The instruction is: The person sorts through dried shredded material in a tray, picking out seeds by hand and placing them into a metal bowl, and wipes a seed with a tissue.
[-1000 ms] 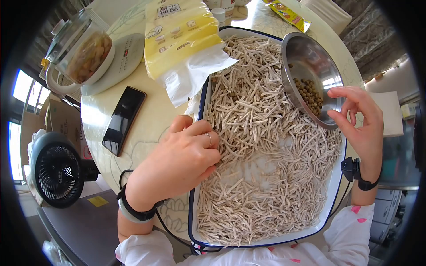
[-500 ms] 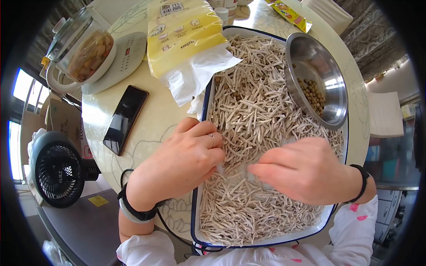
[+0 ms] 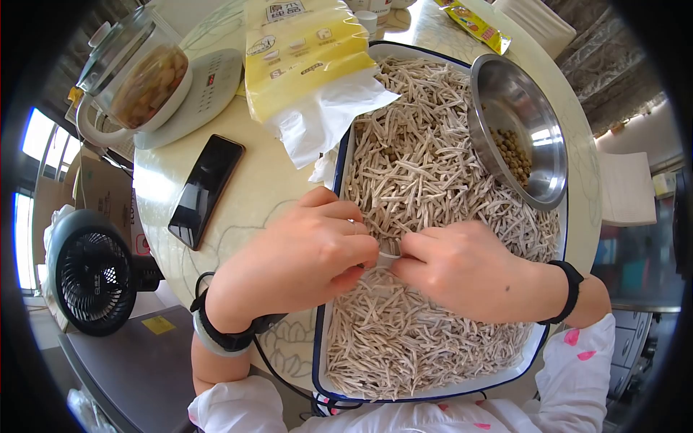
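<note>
A white tray with a blue rim (image 3: 516, 372) holds many thin, pale, dried root-like sticks (image 3: 422, 169). Over the tray's middle, my left hand (image 3: 307, 252) has its fingers bent and pressed together. My right hand (image 3: 462, 270) pinches close beside it, fingertips nearly meeting the left ones above the sticks. Whatever lies between the fingertips is hidden or too small to name. A steel bowl (image 3: 545, 108) rests tilted on the tray's upper right side, with small round brownish pieces (image 3: 514, 155) inside.
Left of the tray lies a phone (image 3: 206, 191). A yellow and white plastic package (image 3: 310, 68) overlaps the tray's upper left edge. Further left stand a glass kettle (image 3: 148, 90) on its base and a small fan (image 3: 94, 273). A yellow packet (image 3: 476, 25) lies at the back.
My right hand has moved left, and its fingertips now come close to those of my left hand. My left hand has shifted slightly right. The view has moved a little.
</note>
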A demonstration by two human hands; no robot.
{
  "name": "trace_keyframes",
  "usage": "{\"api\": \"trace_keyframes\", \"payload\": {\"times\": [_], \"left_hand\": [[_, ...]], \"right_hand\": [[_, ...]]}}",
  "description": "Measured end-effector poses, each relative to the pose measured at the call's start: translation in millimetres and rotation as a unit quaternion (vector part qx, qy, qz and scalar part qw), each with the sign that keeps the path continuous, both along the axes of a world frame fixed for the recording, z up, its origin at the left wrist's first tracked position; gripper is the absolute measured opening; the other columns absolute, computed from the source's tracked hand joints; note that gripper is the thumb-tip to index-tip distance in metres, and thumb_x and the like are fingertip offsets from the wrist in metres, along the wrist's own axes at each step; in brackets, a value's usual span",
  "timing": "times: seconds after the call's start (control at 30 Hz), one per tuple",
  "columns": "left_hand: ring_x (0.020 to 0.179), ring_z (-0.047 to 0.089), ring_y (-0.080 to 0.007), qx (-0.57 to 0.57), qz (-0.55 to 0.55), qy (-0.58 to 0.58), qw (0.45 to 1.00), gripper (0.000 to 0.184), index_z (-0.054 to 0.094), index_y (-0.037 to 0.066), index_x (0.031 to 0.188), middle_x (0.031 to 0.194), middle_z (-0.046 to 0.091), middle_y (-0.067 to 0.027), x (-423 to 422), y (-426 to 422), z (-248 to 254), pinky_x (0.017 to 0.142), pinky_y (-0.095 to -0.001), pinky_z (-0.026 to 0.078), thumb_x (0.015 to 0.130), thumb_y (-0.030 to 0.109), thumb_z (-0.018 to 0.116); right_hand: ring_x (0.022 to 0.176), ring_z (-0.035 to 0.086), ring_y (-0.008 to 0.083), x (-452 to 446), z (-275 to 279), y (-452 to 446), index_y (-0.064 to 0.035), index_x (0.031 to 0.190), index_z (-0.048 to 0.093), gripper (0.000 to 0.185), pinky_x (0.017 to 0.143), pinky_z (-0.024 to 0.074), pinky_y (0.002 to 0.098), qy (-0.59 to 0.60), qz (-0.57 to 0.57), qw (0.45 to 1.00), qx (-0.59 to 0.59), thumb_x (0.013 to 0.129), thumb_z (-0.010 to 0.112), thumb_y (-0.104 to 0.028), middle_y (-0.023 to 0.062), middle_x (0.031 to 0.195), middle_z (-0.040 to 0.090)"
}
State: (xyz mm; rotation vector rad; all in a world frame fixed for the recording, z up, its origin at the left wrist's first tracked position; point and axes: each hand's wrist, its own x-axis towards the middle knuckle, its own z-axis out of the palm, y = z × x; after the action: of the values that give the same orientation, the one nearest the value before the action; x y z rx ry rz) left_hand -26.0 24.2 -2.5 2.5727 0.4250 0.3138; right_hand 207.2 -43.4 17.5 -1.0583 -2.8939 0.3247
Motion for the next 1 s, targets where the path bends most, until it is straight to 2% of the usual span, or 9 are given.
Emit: {"api": "trace_keyframes", "payload": {"times": [0.2,0.4,0.5,0.6,0.7,0.8,1.0], "left_hand": [[0.096,0.061,-0.0239,0.018,-0.018,-0.008,1.0,0.016,0.069,0.01,0.091,0.085,0.064,-0.0013,10,-6,-8,0.094,-0.0384,0.043,0.076,0.009,0.075],[0.097,0.061,-0.0244,0.024,-0.011,-0.005,1.0,0.016,0.07,0.008,0.09,0.085,0.064,-0.0025,11,-6,-12,0.094,-0.0391,0.046,0.075,0.009,0.075],[0.096,0.061,-0.0242,0.028,-0.013,0.0,1.0,0.016,0.07,0.008,0.09,0.085,0.064,-0.0024,11,-6,-10,0.093,-0.0385,0.046,0.075,0.01,0.075],[0.095,0.061,-0.024,0.028,-0.013,0.001,1.0,0.016,0.07,0.007,0.09,0.086,0.064,-0.0021,12,-7,-10,0.092,-0.0379,0.046,0.075,0.01,0.076],[0.094,0.06,-0.0236,0.021,-0.019,-0.001,1.0,0.016,0.07,0.007,0.09,0.086,0.064,-0.0018,12,-7,-11,0.091,-0.0376,0.046,0.075,0.01,0.076],[0.093,0.06,-0.0232,0.017,-0.024,-0.012,1.0,0.015,0.07,0.008,0.089,0.086,0.063,-0.0017,13,-7,-13,0.09,-0.0375,0.046,0.075,0.011,0.076],[0.093,0.06,-0.0238,0.019,-0.034,-0.011,0.999,0.015,0.071,0.008,0.09,0.087,0.063,-0.0019,14,-7,-12,0.089,-0.0378,0.046,0.075,0.011,0.076]], "right_hand": [[0.07,0.064,0.0193,10,9,-7,-0.0099,0.091,0.067,0.015,0.055,0.0521,0.0334,-0.018,0.03,0.998,-0.05,0.076,0.064,-0.012,0.0032,0.08,0.054],[0.069,0.064,0.0163,12,5,-10,-0.0137,0.103,0.069,0.025,0.054,0.0516,0.0326,-0.006,-0.034,0.999,0.017,0.078,0.063,-0.013,-0.0001,0.076,0.054],[0.067,0.064,0.0164,18,6,-16,-0.0152,0.106,0.07,0.028,0.053,0.0512,0.0317,-0.041,-0.009,0.999,-0.018,0.079,0.063,-0.014,-0.0003,0.074,0.053],[0.076,0.068,0.0211,23,17,-18,-0.0107,0.095,0.065,0.015,0.061,0.0543,0.0352,-0.065,0.014,0.993,-0.096,0.08,0.062,-0.012,0.0031,0.08,0.057],[0.075,0.068,0.0206,29,22,-17,-0.0107,0.095,0.066,0.016,0.062,0.054,0.0336,-0.046,0.009,0.994,-0.098,0.08,0.062,-0.012,0.0025,0.08,0.057],[0.073,0.067,0.0201,28,20,-16,-0.0108,0.095,0.066,0.017,0.062,0.0535,0.0327,-0.006,-0.044,0.998,-0.034,0.079,0.064,-0.012,0.0023,0.078,0.057],[0.069,0.065,0.0198,28,16,-15,-0.0101,0.083,0.061,0.008,0.06,0.0521,0.0318,-0.053,-0.05,0.997,0.024,0.076,0.064,-0.012,0.0023,0.074,0.056]]}}
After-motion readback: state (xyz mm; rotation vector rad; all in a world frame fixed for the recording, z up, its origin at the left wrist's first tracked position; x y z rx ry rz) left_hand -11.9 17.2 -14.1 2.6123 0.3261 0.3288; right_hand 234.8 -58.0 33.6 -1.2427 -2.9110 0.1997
